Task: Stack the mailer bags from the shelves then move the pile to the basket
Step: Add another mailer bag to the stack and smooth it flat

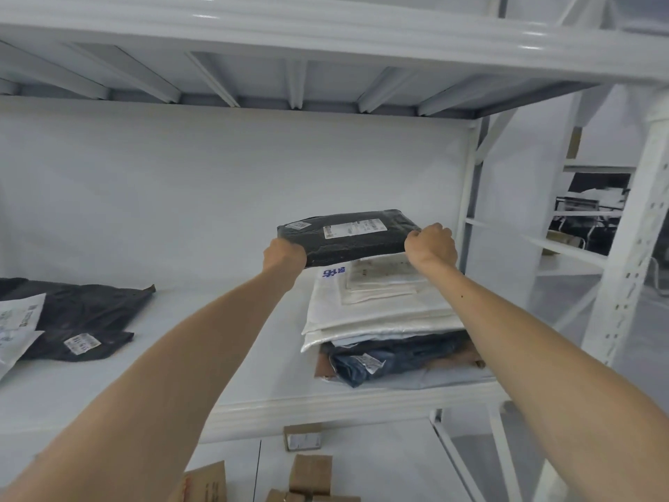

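A black mailer bag (349,237) with white labels is held level just above a pile of mailer bags (380,313) on the right of the white shelf (224,356). My left hand (284,253) grips its near left corner and my right hand (430,244) grips its near right corner. The pile has white bags on top, with a dark blue one and a brown one underneath. Two more black mailer bags (83,320) and a white one (18,320) lie at the shelf's left end. No basket is in view.
The shelf above (325,38) hangs low over the pile. A white perforated upright (637,230) stands to the right. Cardboard boxes (307,472) sit on the floor below the shelf.
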